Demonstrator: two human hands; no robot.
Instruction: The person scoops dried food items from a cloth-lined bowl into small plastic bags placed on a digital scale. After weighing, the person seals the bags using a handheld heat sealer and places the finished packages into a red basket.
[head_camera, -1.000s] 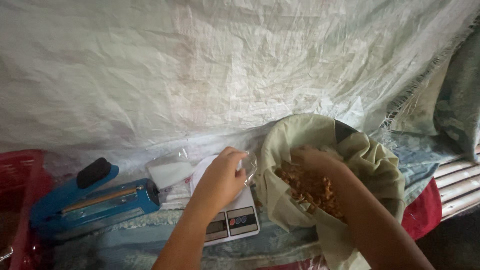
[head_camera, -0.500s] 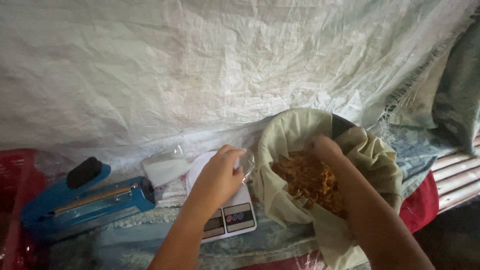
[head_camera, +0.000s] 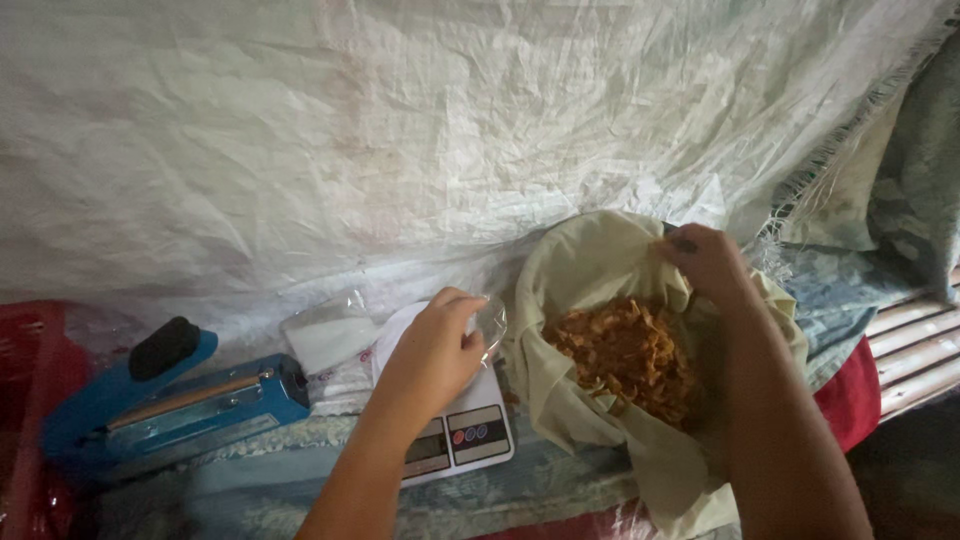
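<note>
Clear bag: we pinch one small clear plastic bag in our left hand, over the white platform of the scale, just left of the cloth-lined bowl.
Left grip: our fingers are curled nearly closed, thumb and fingertips meeting on the bag's mouth; the film sticks out to the right of the knuckles.
Right grip: our right hand rests at the far rim of the bowl with the fingers bent down over the pale cloth; we cannot tell whether it pinches the cloth or only presses on it.
Fried shreds: one heap of orange-brown crisp shreds lies in the hollow of the cloth, between our two hands; our right forearm crosses its right side.
Scale: one white digital kitchen scale sits under our left hand, its display and buttons showing below the wrist.
Sealer: one blue heat sealer with a black knob lies at the left, well apart from the bowl.
Spare bags: one stack of clear bags lies between sealer and scale; we cannot count the bags in it.
Backdrop: one white woven sheet hangs behind everything.
</note>
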